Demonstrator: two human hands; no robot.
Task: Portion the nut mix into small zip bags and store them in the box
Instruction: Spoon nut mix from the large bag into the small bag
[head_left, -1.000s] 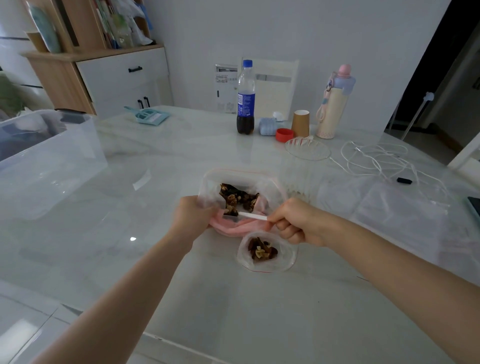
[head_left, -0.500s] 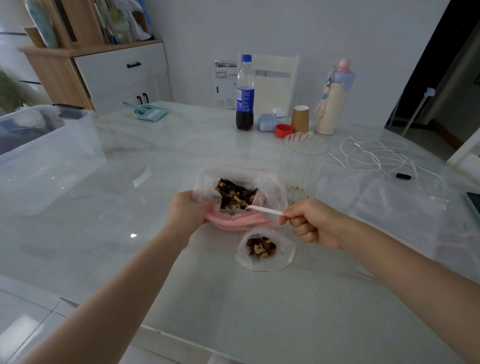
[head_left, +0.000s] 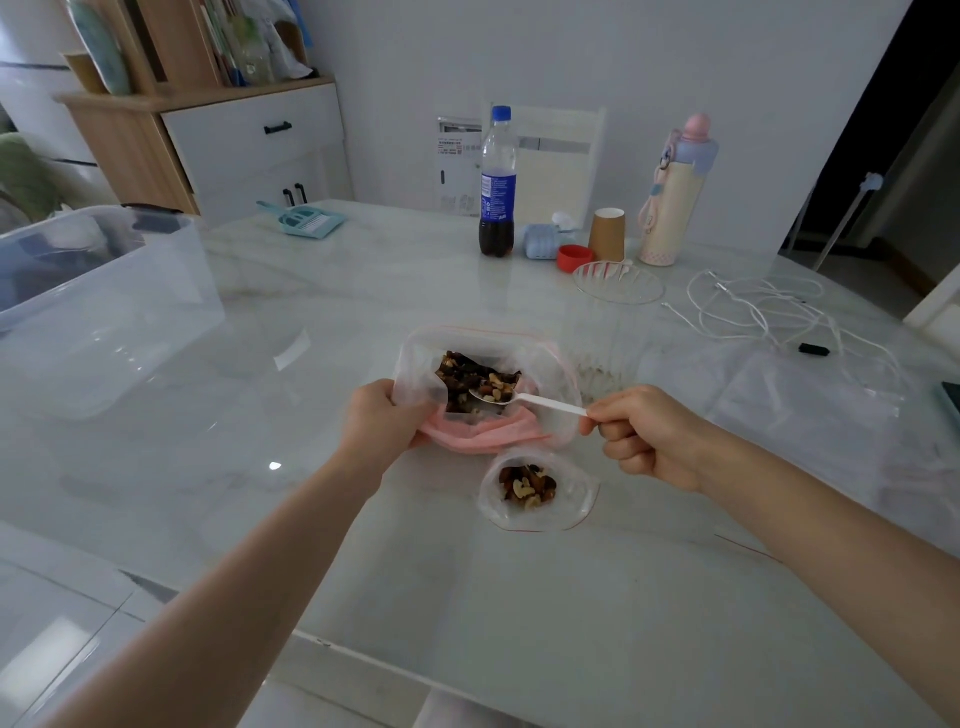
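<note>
Currently the left hand (head_left: 382, 423) grips the near-left rim of the large zip bag (head_left: 550, 374), fingers curled round the plastic, evidently to keep its mouth propped open toward the person. Nut mix (head_left: 467, 376) lies inside that bag near the middle of the table (head_left: 363, 291). A pink item (head_left: 488, 436) sits bunched under the bag's near edge; what it is cannot be told from this view.

The right hand (head_left: 644, 441) pinches the end of the white plastic spoon (head_left: 524, 399) between thumb and forefinger, the remaining fingers curled beneath. The spoon bowl carries a load of mix and rests at the surface of the heap inside the large bag. Holding the handle at its far end gives reach into the bag without the hand touching the plastic.

The small zip bag (head_left: 537, 491) lies open just beside the large bag, toward the near edge of the table, and holds a partial portion. Its closeness likely shortens the carry and limits spillage.

The clear storage box (head_left: 104, 312) stands at the left edge of the table, well apart from both bags. No filled bag is visible inside it, though its walls are glossy and the view is poor.

The step in hand appears to be scooping; sealing and storing are not yet done.
</note>
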